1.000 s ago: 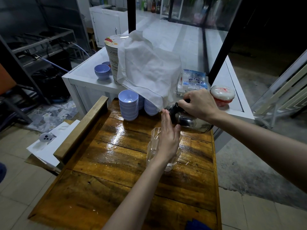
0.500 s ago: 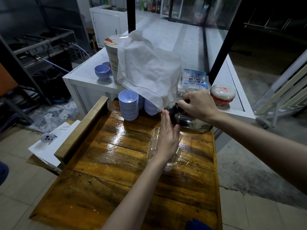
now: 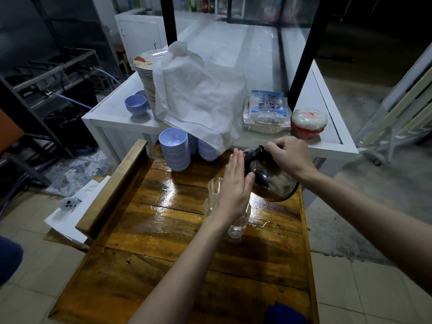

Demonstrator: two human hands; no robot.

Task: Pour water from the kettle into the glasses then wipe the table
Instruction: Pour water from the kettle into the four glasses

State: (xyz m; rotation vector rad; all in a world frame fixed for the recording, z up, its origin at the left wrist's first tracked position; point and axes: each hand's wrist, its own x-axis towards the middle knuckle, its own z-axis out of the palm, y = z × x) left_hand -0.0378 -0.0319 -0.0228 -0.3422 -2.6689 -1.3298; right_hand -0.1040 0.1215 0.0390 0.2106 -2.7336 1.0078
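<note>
Wet, glossy planks make up the wooden table (image 3: 163,253), which butts against a white counter (image 3: 112,113) beyond both hands. One steel kettle (image 3: 271,183) hangs tilted above the planks, its black handle gripped from above by the right hand (image 3: 289,157), fingers curled round it. The left hand (image 3: 233,190) is flat, fingers straight and together, its thumb touching the kettle's side. Directly under and behind that palm stands clear glass (image 3: 214,190); whether it is one piece or several I cannot tell. Past the left fingertips sit three stacks of blue bowls (image 3: 174,150) on the table, with two more stacks farther off on the counter. Beyond those lie one white cloth (image 3: 201,101) draped over one pile of plates (image 3: 146,76). Beyond the right hand are one plastic packet (image 3: 266,108) and one red-and-white lidded tub (image 3: 308,123). One blue cloth (image 3: 285,315) lies below the right forearm, at the table's near edge.
</note>
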